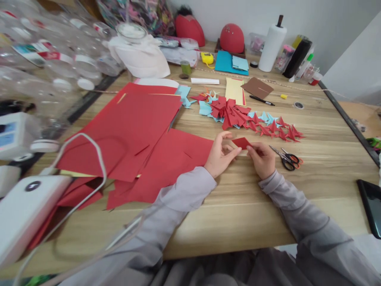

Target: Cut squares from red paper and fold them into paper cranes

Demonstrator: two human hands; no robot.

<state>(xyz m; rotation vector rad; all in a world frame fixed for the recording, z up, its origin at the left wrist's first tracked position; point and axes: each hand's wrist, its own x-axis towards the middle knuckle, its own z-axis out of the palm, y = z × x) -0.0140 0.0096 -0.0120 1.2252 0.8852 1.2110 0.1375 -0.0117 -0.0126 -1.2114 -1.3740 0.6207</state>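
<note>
Between my two hands is a small folded piece of red paper [241,143], held just above the wooden table. My left hand [220,154] pinches its left corner with thumb and fingers. The right corner is gripped by my right hand [262,158]. Beyond them lies a pile of folded red paper pieces [228,111] mixed with light blue ones. A row of small red and blue pointed paper shapes [275,127] stretches to the right of that pile. Scissors [288,159] with black handles rest to the right of my right hand, partly over an orange-handled pair.
Large red paper sheets [143,127] cover the table's left. A white device [38,206] with a looping cable stands at the front left, near plastic bottles [68,59]. A phone [370,206] lies at the right edge. A black pen [262,100] and brown paper [257,87] lie further back.
</note>
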